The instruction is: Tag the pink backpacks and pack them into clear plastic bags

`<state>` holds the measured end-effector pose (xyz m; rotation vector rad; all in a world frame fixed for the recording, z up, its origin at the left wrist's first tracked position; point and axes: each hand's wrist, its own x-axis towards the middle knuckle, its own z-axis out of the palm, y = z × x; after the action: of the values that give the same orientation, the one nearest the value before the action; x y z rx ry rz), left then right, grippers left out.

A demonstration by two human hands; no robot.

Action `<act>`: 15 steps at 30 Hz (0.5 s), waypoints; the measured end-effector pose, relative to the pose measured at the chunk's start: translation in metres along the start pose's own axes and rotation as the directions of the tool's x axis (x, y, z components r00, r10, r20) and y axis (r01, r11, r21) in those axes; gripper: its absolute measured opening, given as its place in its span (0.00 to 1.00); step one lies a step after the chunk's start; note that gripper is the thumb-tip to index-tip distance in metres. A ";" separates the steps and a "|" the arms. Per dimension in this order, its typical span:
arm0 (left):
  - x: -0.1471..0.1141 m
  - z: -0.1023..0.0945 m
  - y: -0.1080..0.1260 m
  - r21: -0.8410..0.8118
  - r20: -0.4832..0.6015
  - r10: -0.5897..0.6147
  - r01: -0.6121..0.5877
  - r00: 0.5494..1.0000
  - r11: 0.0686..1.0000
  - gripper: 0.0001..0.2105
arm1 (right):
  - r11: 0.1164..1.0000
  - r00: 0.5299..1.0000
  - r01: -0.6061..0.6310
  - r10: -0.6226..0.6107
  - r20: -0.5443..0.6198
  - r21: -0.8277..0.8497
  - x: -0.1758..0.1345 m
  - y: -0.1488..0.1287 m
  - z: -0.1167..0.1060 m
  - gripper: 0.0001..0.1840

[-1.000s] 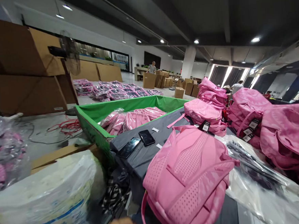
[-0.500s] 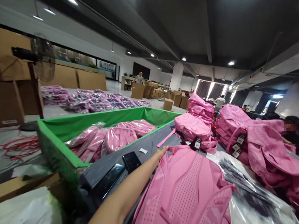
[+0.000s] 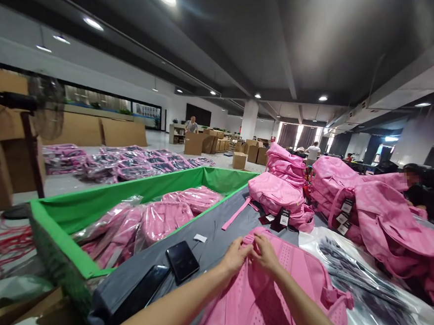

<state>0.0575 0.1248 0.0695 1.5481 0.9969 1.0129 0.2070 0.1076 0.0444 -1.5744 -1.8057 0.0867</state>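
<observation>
A pink backpack (image 3: 302, 270) lies before me on the grey-covered table, its perforated back panel facing up. My left hand (image 3: 237, 255) is closed on the top edge of the backpack, near its handle. Right beside it, my right hand (image 3: 264, 252) pinches the same top part, the fingertips of both hands almost meeting. What exactly lies between the fingertips is hidden. Just left of the hands, a black phone (image 3: 182, 260) and a second dark, flat device (image 3: 147, 288) rest on the table with a small white tag (image 3: 200, 238).
A green-lined bin (image 3: 55, 243) holding bagged pink backpacks (image 3: 167, 218) stands at the left. Stacked pink backpacks (image 3: 278, 190) with black tags, and clear plastic bags (image 3: 362, 276), lie to the right. Beyond are a fan (image 3: 47, 107), cartons (image 3: 193, 143) and people.
My right hand has come up from the bottom edge to the backpack's top, beside my left hand. The left hand has shifted lower in view, and the camera view has shifted.
</observation>
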 end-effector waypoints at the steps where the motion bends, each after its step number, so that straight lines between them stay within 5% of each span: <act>1: 0.004 -0.010 -0.002 0.057 -0.032 -0.025 0.026 0.999 0.998 0.06 | 1.000 1.000 0.000 0.000 -0.003 0.003 0.009 -0.004 0.013 0.11; 6: 0.040 -0.037 -0.010 0.301 -0.108 -0.212 0.235 0.971 0.924 0.18 | 0.999 0.997 -0.022 0.019 -0.081 -0.035 0.010 -0.019 0.051 0.10; 11: 0.072 -0.023 -0.021 0.442 -0.151 -0.238 0.281 0.959 0.852 0.12 | 0.998 0.993 -0.049 0.044 -0.110 -0.045 0.001 -0.011 0.049 0.20; 15: 0.080 -0.040 -0.044 0.443 -0.269 -0.277 0.374 0.922 0.815 0.13 | 0.996 0.996 -0.083 0.082 -0.047 -0.026 0.000 -0.005 0.042 0.09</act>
<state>0.0395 0.2188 0.0428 1.6112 1.6976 0.7002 0.1801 0.1233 0.0160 -1.6574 -1.7132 0.0638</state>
